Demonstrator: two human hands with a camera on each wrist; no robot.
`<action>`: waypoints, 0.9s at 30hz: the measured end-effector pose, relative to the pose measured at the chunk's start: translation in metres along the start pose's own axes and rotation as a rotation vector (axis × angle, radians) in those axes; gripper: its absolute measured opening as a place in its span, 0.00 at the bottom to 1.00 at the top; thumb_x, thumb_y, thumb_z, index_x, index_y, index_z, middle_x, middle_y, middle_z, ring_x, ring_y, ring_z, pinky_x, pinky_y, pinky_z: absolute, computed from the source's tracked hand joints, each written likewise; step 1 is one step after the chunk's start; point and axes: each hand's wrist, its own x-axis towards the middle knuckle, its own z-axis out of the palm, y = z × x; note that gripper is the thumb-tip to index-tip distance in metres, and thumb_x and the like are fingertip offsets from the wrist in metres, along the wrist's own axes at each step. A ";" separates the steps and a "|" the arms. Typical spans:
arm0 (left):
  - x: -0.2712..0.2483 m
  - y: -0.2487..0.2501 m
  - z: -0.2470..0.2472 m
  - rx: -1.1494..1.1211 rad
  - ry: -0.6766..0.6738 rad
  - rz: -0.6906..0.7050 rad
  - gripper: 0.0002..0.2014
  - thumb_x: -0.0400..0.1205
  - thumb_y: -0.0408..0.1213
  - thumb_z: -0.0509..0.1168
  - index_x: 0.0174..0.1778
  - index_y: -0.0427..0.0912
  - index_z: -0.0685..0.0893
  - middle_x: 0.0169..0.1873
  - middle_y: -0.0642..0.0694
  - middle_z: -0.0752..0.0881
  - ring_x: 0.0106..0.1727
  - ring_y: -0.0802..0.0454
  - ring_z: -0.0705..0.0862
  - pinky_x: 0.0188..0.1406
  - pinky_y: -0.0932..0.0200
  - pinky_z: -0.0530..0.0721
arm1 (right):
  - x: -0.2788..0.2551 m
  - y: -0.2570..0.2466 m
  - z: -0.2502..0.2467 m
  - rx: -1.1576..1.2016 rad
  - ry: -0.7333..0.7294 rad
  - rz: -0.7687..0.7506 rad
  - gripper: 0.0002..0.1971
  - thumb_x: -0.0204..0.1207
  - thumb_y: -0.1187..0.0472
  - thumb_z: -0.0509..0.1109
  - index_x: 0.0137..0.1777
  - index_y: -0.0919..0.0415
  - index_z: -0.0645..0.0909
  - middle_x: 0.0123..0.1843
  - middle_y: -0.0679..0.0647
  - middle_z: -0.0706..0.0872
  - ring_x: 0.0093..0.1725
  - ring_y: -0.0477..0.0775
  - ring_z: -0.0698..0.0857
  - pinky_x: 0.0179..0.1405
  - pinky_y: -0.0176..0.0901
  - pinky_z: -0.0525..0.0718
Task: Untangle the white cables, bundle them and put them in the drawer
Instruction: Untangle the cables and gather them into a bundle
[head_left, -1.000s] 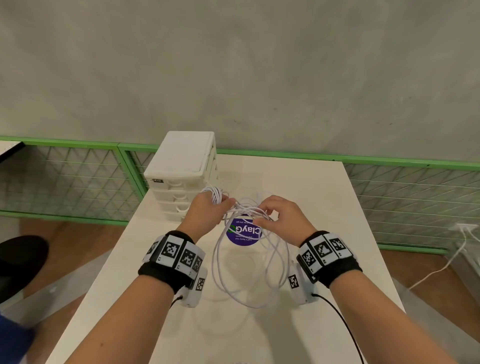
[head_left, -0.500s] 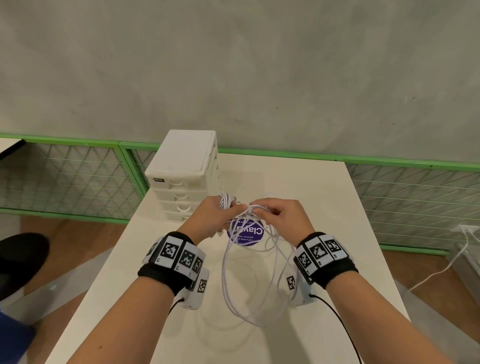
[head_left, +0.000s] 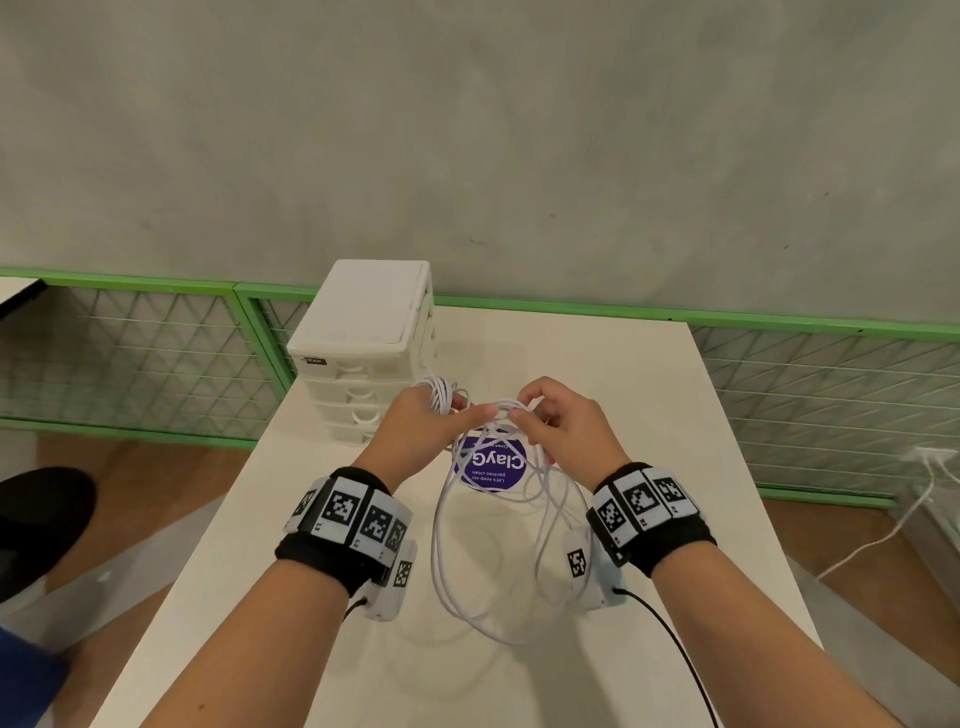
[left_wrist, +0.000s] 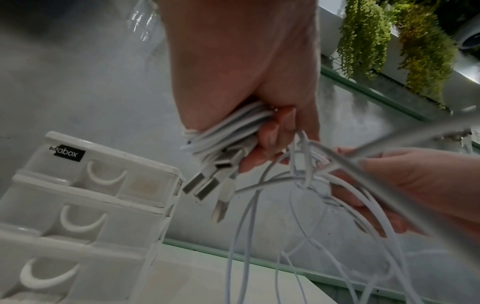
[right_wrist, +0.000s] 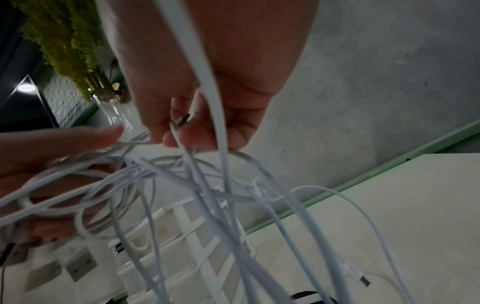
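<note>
Cables: where the two hands meet above the table, the white cables (head_left: 488, 545) hang in long loops between the forearms, their lowest curve close over the tabletop; several strands cross one another just under the fingers; a wound part of them sits wrapped round the left hand's fingers, with three flat metal plugs (left_wrist: 207, 187) poking out below that fist in the left wrist view; another plug end (right_wrist: 362, 279) dangles low in the right wrist view.
Left hand: the left hand (head_left: 421, 431) has its fingers curled tight round the wound strands; the thumb reaches toward the right hand and touches the cable between them.
Right hand: the right hand (head_left: 561, 426) pinches a strand between thumb and fingertips, just beside the left thumb; the other fingers are bent; a small dark metal tip shows between its fingers in the right wrist view.
Drawer unit: the white drawer unit (head_left: 363, 353) stands on the table's far left corner, just beyond the left hand; its drawers look closed, each with a curved handle.
Sticker: a round purple sticker (head_left: 496, 467) lies flat on the table under the hands, partly behind the loops.
Table: the pale table (head_left: 649, 415) reaches a green-framed mesh railing (head_left: 130, 353), with a grey wall behind.
</note>
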 end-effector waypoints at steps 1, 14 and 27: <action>-0.001 0.000 -0.002 0.000 -0.001 0.002 0.13 0.74 0.43 0.76 0.34 0.39 0.81 0.18 0.55 0.81 0.16 0.66 0.76 0.17 0.73 0.72 | -0.001 -0.001 -0.001 0.031 -0.014 0.013 0.03 0.77 0.58 0.70 0.45 0.56 0.79 0.29 0.55 0.84 0.24 0.46 0.78 0.28 0.46 0.81; 0.007 -0.008 -0.025 0.020 0.134 -0.066 0.17 0.78 0.48 0.71 0.38 0.35 0.83 0.21 0.48 0.76 0.20 0.54 0.71 0.16 0.65 0.70 | -0.004 0.035 -0.020 -0.003 0.113 -0.002 0.11 0.73 0.65 0.73 0.34 0.50 0.81 0.31 0.39 0.83 0.31 0.39 0.76 0.35 0.26 0.73; 0.009 0.002 -0.015 -0.034 0.013 -0.054 0.15 0.77 0.48 0.72 0.33 0.42 0.80 0.19 0.50 0.75 0.18 0.55 0.70 0.16 0.63 0.69 | -0.001 0.000 -0.021 -0.116 0.057 -0.082 0.14 0.78 0.62 0.67 0.62 0.50 0.82 0.59 0.45 0.82 0.56 0.44 0.80 0.53 0.32 0.74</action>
